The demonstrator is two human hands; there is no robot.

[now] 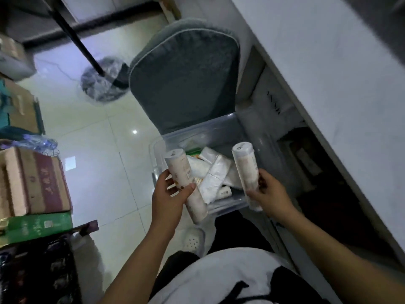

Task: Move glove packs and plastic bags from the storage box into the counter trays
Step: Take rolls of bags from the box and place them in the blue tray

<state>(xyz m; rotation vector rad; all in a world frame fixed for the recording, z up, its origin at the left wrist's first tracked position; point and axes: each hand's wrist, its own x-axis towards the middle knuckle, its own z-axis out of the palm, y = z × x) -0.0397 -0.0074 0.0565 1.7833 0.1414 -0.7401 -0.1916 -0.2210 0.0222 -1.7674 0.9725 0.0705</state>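
A clear plastic storage box (221,130) stands on the floor below me, with several white packs and rolls (215,172) lying inside. My left hand (169,195) grips a long white roll pack (183,176) above the box's left rim, its top end tilted away from me. My right hand (268,191) holds a second white roll pack (246,170) over the box's right side. Both rolls are lifted clear of the packs in the box.
A grey cushion (186,80) lies on the floor just beyond the box. The white counter (328,73) runs along the right. Cardboard boxes (37,183) are stacked at the left. A mop (103,77) rests on the tiled floor farther back.
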